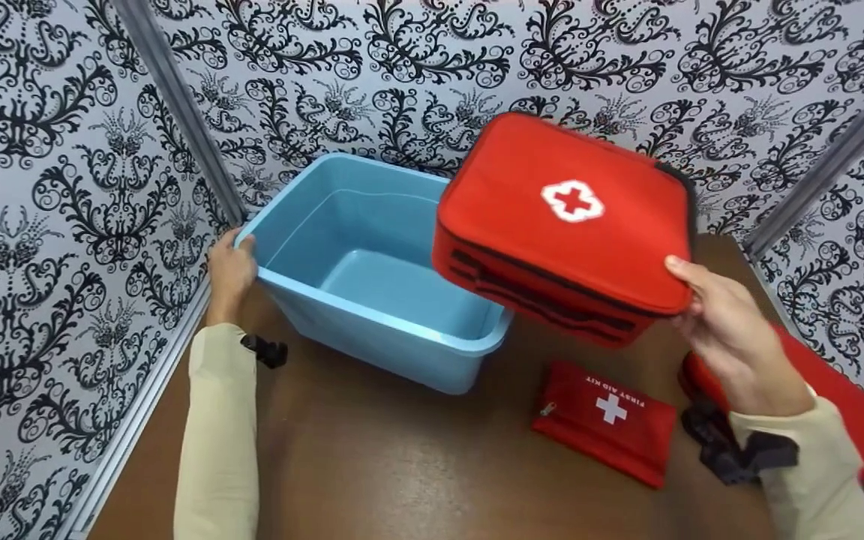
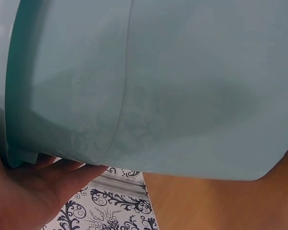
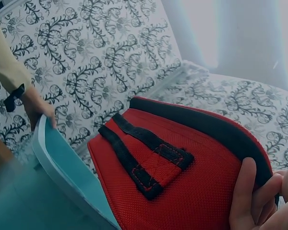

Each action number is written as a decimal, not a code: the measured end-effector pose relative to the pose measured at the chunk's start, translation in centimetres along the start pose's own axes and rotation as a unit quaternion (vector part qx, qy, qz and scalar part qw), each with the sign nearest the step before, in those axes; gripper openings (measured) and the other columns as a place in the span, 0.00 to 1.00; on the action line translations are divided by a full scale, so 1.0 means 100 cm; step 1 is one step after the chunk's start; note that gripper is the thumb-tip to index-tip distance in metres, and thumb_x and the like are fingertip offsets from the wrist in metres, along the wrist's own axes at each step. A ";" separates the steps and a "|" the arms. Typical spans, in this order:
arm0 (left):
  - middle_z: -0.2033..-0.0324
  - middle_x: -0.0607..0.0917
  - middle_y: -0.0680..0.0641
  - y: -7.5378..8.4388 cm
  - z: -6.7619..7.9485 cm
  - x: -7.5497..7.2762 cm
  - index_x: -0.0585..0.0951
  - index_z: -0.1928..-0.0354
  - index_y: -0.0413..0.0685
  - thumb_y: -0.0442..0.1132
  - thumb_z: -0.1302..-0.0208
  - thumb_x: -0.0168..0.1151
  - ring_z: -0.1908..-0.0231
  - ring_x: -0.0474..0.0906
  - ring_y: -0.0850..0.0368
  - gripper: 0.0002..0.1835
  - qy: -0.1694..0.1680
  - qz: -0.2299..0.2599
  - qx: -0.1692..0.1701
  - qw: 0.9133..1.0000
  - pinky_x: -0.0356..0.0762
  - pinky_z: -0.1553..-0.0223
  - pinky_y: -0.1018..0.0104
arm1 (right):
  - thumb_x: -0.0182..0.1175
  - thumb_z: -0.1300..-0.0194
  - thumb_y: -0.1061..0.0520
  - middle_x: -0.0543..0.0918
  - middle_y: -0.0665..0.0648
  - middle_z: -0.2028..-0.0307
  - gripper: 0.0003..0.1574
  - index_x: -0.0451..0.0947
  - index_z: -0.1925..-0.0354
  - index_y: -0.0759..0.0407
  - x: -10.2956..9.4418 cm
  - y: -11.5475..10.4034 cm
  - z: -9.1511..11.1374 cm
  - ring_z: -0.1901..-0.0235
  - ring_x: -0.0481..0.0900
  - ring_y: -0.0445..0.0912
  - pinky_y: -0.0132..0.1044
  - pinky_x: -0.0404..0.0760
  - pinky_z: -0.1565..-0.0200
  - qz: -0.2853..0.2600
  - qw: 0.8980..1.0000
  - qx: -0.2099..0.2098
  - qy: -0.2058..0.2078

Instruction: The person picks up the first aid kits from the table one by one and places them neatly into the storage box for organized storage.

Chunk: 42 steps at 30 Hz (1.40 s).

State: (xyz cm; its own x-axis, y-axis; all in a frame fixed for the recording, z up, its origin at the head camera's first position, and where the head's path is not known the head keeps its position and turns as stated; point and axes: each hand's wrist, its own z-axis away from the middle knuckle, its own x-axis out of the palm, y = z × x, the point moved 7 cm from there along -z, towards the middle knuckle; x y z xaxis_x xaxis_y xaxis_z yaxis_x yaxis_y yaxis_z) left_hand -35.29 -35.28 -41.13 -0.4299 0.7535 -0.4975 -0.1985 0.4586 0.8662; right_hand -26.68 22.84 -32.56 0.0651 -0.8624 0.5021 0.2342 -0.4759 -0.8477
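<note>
In the head view my right hand (image 1: 724,322) grips the near right corner of a boxy red first aid bag (image 1: 522,187), thumb on top. The bag is raised and tilted, overlapping the right end of a light blue plastic bin (image 1: 372,300). A white-edged cross marks its top, and black straps (image 3: 144,163) show on one side in the right wrist view. My left hand (image 1: 231,270) holds the bin's left corner, thumb over the rim and fingers (image 2: 72,177) underneath it. The bin's visible floor is bare.
A flat red first aid pouch (image 1: 612,420) with a white cross lies on the brown table (image 1: 372,465), right of the bin. Another red case (image 1: 844,397) lies at the far right, partly behind my right arm. Patterned walls (image 1: 432,67) enclose the table.
</note>
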 end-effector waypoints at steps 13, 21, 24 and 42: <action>0.37 0.67 0.39 0.002 0.003 -0.001 0.62 0.34 0.45 0.45 0.29 0.36 0.38 0.64 0.45 0.24 -0.005 0.001 -0.003 1.000 0.58 0.35 0.54 | 0.57 0.37 0.55 0.71 0.45 0.90 0.14 0.78 0.79 0.54 0.041 0.022 -0.028 0.88 0.64 0.36 0.28 0.68 0.76 0.081 0.997 0.005 -0.010; 0.37 0.67 0.38 0.001 0.003 -0.001 0.62 0.34 0.44 0.44 0.29 0.37 0.38 0.64 0.45 0.25 -0.006 0.005 0.004 1.000 0.58 0.35 0.55 | 0.61 0.40 0.54 0.75 0.47 0.87 0.08 0.80 0.72 0.56 0.061 0.031 -0.042 0.88 0.65 0.37 0.27 0.70 0.77 0.094 0.995 0.036 -0.003; 0.37 0.68 0.38 0.001 0.003 0.000 0.63 0.34 0.43 0.44 0.29 0.37 0.39 0.64 0.45 0.25 -0.003 0.004 0.005 1.000 0.58 0.35 0.55 | 0.61 0.41 0.53 0.74 0.46 0.87 0.08 0.79 0.73 0.56 0.070 0.034 -0.047 0.88 0.65 0.36 0.26 0.70 0.77 0.100 0.994 0.042 -0.004; 0.37 0.67 0.38 0.000 0.003 0.000 0.63 0.34 0.44 0.45 0.28 0.35 0.38 0.62 0.44 0.24 0.002 -0.004 -0.003 1.000 0.57 0.35 0.54 | 0.62 0.42 0.54 0.76 0.47 0.84 0.08 0.76 0.69 0.59 0.109 0.061 -0.077 0.88 0.65 0.35 0.25 0.72 0.78 0.133 0.990 0.051 0.018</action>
State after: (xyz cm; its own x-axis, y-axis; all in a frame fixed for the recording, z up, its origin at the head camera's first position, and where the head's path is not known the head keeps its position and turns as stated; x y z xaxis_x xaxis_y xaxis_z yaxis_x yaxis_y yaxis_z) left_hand -35.05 -35.12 -41.14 -0.4317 0.7484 -0.5035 -0.2064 0.4614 0.8628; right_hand -32.01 9.19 -33.55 0.1035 -0.9612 0.2558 0.3104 -0.2132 -0.9264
